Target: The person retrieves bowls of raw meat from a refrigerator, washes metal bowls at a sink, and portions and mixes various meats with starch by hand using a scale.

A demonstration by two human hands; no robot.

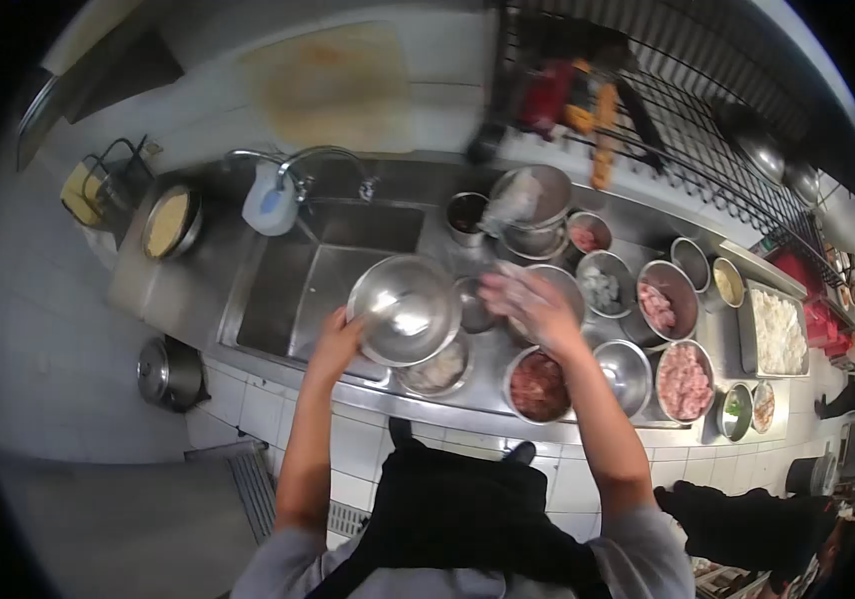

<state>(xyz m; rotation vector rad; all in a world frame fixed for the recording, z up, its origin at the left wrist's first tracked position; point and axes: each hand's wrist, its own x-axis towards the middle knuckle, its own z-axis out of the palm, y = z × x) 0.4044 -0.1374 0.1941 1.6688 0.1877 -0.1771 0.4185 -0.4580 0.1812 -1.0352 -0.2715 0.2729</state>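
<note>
My left hand (336, 344) grips the rim of a shiny steel bowl (403, 324), which is tilted toward me with nothing visible inside. My right hand (532, 301) is stretched out flat, slightly blurred, over a metal bowl (559, 290) that it partly covers; its fingers look pale, as if coated. Below the held bowl, another bowl of pale food (437, 371) is partly hidden. A bowl of dark red meat (539, 386) stands under my right wrist. Just to its right is a shiny steel bowl (622, 377).
A steel sink (333, 290) with a faucet (333, 155) lies to the left. Bowls of pink meat (685, 384) and a tray of white food (777, 334) stand on the right. A wire rack (687, 110) hangs above the counter. Another person in dark clothing (747, 524) is at lower right.
</note>
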